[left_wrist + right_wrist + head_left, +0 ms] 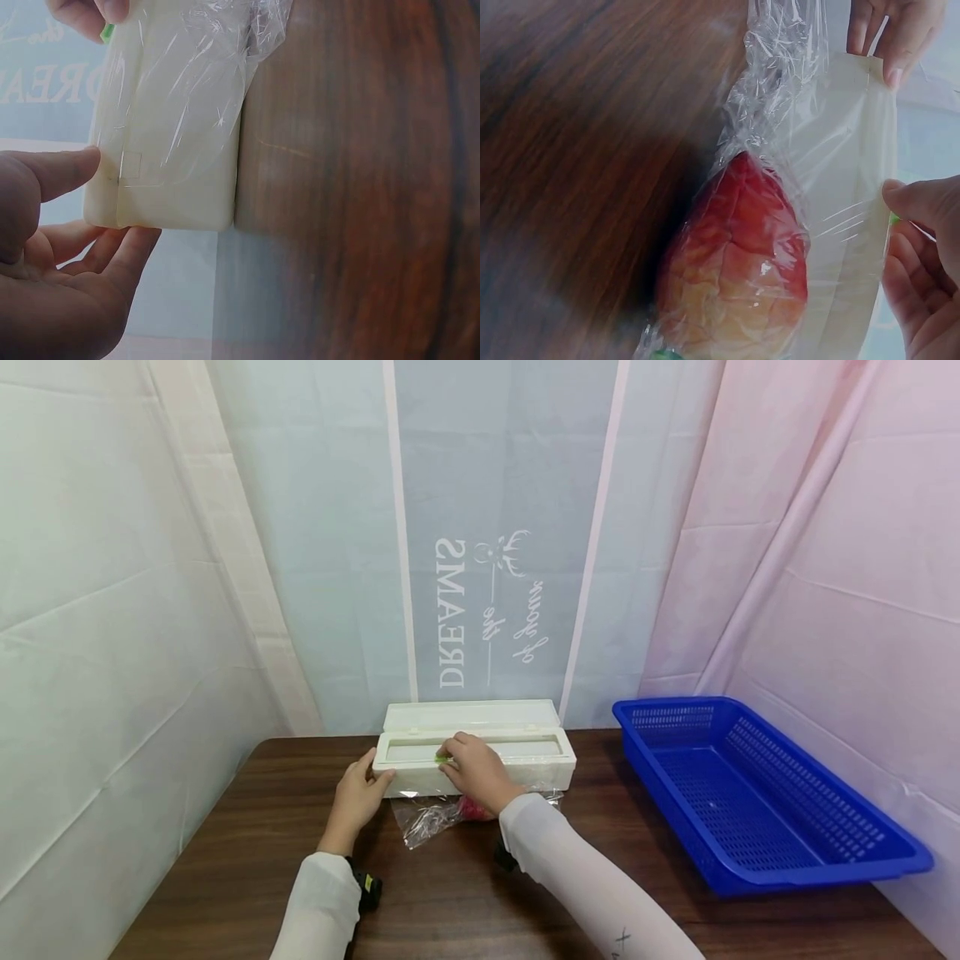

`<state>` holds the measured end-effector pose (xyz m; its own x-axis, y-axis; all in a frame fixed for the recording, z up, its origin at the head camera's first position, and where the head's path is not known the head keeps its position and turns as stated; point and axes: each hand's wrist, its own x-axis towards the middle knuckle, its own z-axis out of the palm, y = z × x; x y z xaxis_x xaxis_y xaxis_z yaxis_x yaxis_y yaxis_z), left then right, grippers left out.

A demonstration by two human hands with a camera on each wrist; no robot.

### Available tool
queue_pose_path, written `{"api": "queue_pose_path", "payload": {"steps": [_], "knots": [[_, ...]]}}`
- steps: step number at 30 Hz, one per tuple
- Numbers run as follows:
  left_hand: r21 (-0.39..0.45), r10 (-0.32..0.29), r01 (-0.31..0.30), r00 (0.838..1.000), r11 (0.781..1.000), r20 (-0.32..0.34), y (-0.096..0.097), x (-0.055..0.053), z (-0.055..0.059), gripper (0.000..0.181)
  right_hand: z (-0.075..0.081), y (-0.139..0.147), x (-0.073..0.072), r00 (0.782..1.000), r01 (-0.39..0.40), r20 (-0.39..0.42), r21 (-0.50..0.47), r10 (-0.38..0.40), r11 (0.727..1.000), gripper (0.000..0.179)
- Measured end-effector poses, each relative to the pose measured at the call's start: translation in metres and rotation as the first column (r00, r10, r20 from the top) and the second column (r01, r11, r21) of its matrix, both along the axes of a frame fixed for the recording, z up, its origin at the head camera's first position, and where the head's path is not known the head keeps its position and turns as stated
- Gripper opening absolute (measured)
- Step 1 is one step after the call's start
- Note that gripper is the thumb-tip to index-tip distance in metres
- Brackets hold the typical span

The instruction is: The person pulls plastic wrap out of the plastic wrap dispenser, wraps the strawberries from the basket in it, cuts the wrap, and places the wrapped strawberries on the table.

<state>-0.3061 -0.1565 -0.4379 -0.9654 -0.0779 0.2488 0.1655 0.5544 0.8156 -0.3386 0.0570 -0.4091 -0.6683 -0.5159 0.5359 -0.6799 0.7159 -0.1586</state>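
Note:
A white cling film dispenser [420, 782] stands on the table with its lid raised at the back. My left hand [356, 797] grips its left end, thumb on the front edge and fingers round the end in the left wrist view. With thumb and fingers, my right hand [480, 772] pinches a small green slider [441, 758] on the dispenser's top edge, mostly hidden by the fingers. Clear film [427, 822] drapes down the front. Wrapped in it, a red and yellow fruit [735, 262] with a pointed end lies before the dispenser, partly behind my right arm in the head view.
A blue perforated basket [675, 810] stands on the right of the dark wooden table [435, 902]. Behind the dispenser hangs a grey-blue curtain [510, 460] with printed lettering, and pale cloth [97, 610] encloses the sides.

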Motion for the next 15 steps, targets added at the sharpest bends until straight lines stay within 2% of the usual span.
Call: {"api": "queue_pose_path", "payload": {"steps": [8,15], "knots": [[0.006,0.002,-0.002,1.0,1.0,0.004,0.0002,-0.0003,0.0003,0.062,-0.0001,-0.0028,-0.0015,1.0,0.021,-0.002,0.065,-0.021,0.998,0.016],[0.029,0.012,-0.013,1.0,1.0,0.018,0.0007,-0.0008,-0.0008,0.062,0.001,-0.0031,-0.0019,1.0,-0.003,-0.022,0.094,0.005,0.996,0.019]]}}
